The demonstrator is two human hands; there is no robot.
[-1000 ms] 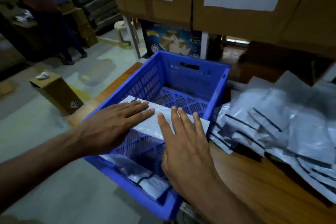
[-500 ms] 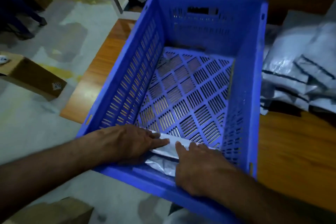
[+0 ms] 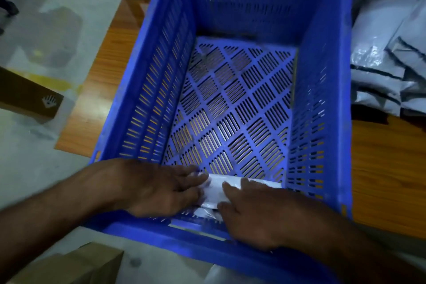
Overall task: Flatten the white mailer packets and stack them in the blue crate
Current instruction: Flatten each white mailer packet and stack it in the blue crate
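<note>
A cardboard box (image 3: 69, 265) sat nearest, at seven o'clock on the floor. Just beyond it, two bare hands reached over the near wall of the blue crate (image 3: 322, 76). The left hand (image 3: 161, 188) lay flat, fingers straight, pressing down on a white mailer packet (image 3: 216, 189) at the near end of the crate's slotted floor. The right hand (image 3: 255, 212) pressed the same packet, fingers spread and fairly straight. The crate stood on a wooden table (image 3: 387, 168). At two o'clock, more mailer packets (image 3: 380, 53) lay heaped on the table beside the crate. At nine o'clock, another carton (image 3: 27, 97) rested on the floor.
</note>
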